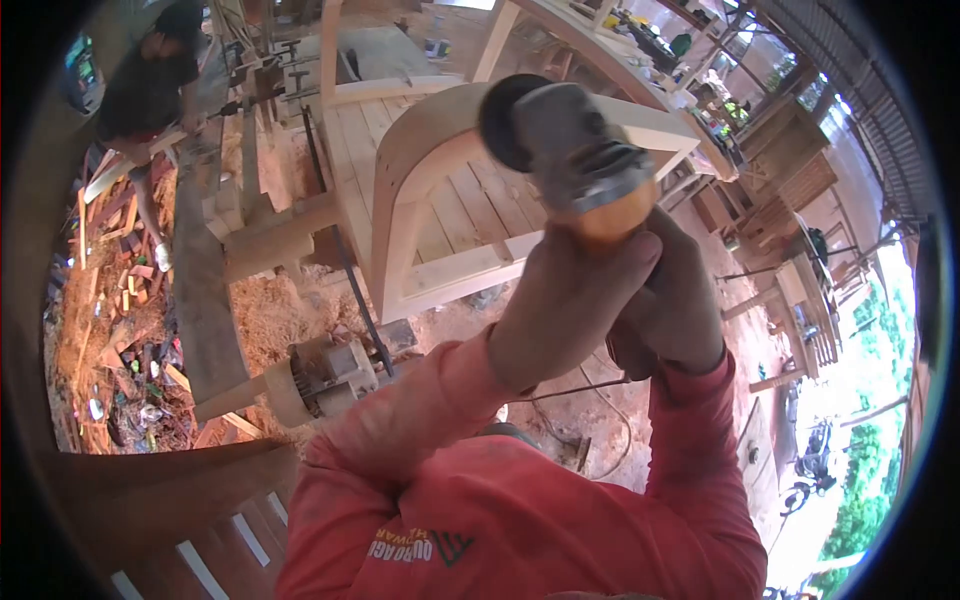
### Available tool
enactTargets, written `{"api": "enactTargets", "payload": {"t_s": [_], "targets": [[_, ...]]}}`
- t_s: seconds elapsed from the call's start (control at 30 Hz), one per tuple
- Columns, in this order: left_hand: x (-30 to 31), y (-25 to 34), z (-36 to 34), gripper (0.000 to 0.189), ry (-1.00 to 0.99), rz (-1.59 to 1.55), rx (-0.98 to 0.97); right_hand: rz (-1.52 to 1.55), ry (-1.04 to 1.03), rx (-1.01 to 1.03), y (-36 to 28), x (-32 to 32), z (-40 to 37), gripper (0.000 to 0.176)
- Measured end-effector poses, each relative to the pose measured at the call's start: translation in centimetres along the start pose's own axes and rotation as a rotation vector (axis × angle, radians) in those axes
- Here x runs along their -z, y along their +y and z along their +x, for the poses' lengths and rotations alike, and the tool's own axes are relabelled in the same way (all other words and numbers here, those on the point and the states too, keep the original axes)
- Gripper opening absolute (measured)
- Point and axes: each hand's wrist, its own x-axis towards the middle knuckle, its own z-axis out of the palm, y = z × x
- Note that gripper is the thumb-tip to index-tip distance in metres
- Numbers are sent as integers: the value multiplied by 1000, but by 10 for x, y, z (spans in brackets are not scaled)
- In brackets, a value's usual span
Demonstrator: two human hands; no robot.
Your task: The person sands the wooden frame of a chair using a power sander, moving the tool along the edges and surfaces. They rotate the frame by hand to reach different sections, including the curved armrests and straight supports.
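Both my hands are wrapped around the orange body of an angle grinder (572, 135), held up in front of me. My left hand (570, 295) grips it from the left, thumb along the body. Close beside it, my right hand (682, 290) closes around the rear from the right, its fingers partly hidden. A dark round disc (507, 122) on the grinder's grey head overlaps the pale curved wooden frame (412, 140) in this view. Beneath that frame lies a seat of wooden slats (465, 215). The grinder is somewhat blurred.
At the upper left a person (150, 85) bends over beside long boards. Wood scraps (130, 330) and sawdust cover the ground on the left. A machine with a round drum (325, 380) stands near my left elbow. A cable (625, 440) lies on the floor; wooden furniture (785, 150) stands to the right.
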Motion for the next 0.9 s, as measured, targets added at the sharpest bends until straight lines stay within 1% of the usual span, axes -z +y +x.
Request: {"api": "enactTargets", "payload": {"t_s": [0.03, 0.13, 0.17, 0.23, 0.3, 0.33, 0.37, 0.43, 0.47, 0.53, 0.63, 0.73, 0.77, 0.87, 0.9], "targets": [[-4, 0, 7, 52, -4, 124, 64, 123, 24, -54, 9, 6, -3, 44], [-12, -6, 1, 45, 64, 593, -52, 199, 200, -37, 36, 4, -14, 40], [-6, -9, -9, 48, 15, 497, -184, 285, 134, 27, 41, 0, -19, 43], [5, -18, -40, 52, 100, 225, -102, 13, -32, 218, 35, -12, -12, 51], [19, -28, -62, 55, 162, 21, -95, -144, -140, 238, 17, -23, -6, 58], [23, -30, -68, 56, 203, -54, -127, -151, -184, 161, 9, -29, -6, 63], [21, -29, -68, 54, 219, -62, -137, -124, -118, 183, 10, -37, -8, 67], [10, -20, -64, 53, 280, -80, -168, -140, -110, 110, 9, -30, -8, 67], [9, -20, -58, 52, 234, -35, -150, -145, -114, 81, 10, -24, -7, 67], [6, -21, -43, 50, 145, 61, -124, -49, -64, 89, 23, -9, -5, 64], [-29, -19, -7, 49, 167, 114, 44, 113, 4, 55, 49, 25, -7, 60], [-57, -47, 44, 46, 99, 273, 107, 261, 101, 14, 90, 72, -9, 56], [-69, -62, 63, 45, 76, 304, 67, 310, 131, 5, 108, 87, -9, 55], [-105, -111, 116, 46, 58, 364, 83, 392, 219, 11, 171, 138, -6, 52], [-116, -126, 136, 51, 39, 367, 97, 412, 250, -7, 186, 157, -4, 47]]}}
